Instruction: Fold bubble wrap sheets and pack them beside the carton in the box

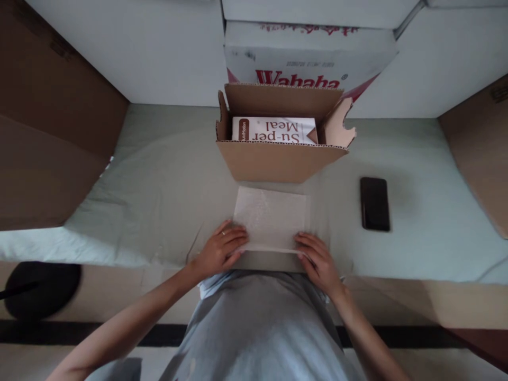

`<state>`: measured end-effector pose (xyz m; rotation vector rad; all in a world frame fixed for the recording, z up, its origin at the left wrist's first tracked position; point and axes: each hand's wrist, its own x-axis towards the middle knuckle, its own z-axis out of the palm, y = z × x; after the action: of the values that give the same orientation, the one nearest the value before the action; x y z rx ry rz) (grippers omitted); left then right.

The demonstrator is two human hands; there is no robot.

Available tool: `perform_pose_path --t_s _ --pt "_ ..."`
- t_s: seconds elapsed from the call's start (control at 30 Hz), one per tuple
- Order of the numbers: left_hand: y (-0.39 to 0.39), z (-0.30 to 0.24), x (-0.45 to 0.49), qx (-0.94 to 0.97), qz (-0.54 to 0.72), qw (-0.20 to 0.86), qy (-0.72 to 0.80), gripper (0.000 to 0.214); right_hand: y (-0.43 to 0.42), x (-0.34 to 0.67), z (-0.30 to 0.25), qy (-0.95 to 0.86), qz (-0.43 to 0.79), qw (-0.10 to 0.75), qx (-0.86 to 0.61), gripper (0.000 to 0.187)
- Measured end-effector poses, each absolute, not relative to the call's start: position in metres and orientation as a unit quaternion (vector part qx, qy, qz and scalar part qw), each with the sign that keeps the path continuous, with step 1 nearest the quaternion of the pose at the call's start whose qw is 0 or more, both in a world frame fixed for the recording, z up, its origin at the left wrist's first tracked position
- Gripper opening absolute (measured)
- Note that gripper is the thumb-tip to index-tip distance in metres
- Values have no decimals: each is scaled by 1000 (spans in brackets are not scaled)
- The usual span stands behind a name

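Note:
A flat whitish sheet (272,218) with a faintly crinkled surface lies on the green cloth in front of me; its exact material is hard to make out. My left hand (223,247) grips its lower left corner, fingers on top and thumb at the near edge. At the lower right corner my right hand (316,259) pinches it the same way. Just beyond the sheet stands an open cardboard box (273,161) with its flaps up. Inside it sits a white carton (273,130) printed "Su-per Meal", upside down from my side.
A dark phone (375,203) lies right of the sheet on the green cloth (159,174). Behind the open box is a white "Wahaba" carton (301,55). Large brown boxes stand at the left (51,132) and right (482,148). A black round object (42,291) is on the floor.

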<state>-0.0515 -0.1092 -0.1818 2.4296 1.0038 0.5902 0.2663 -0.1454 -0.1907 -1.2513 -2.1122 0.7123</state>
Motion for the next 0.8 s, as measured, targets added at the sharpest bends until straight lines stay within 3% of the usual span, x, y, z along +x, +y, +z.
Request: perform_pose_path --t_s 0.17,0.33,0.47,0.7,0.8 --pt "-102 -192 -42 792 308 257 459 18 -141 263 -197 -748 252 335 -514 21" --pt "-99 -198 -31 784 279 177 525 35 -137 260 -212 -696 168 348 -605 30" --pt "-98 -197 -28 805 241 118 529 31 -131 257 -215 -710 137 329 -608 41" --pt "-96 -200 -36 800 212 82 556 30 -122 257 -202 -781 122 248 -560 23" --pt "-95 -200 -44 855 224 91 459 18 -122 258 -195 -778 104 244 -569 23"
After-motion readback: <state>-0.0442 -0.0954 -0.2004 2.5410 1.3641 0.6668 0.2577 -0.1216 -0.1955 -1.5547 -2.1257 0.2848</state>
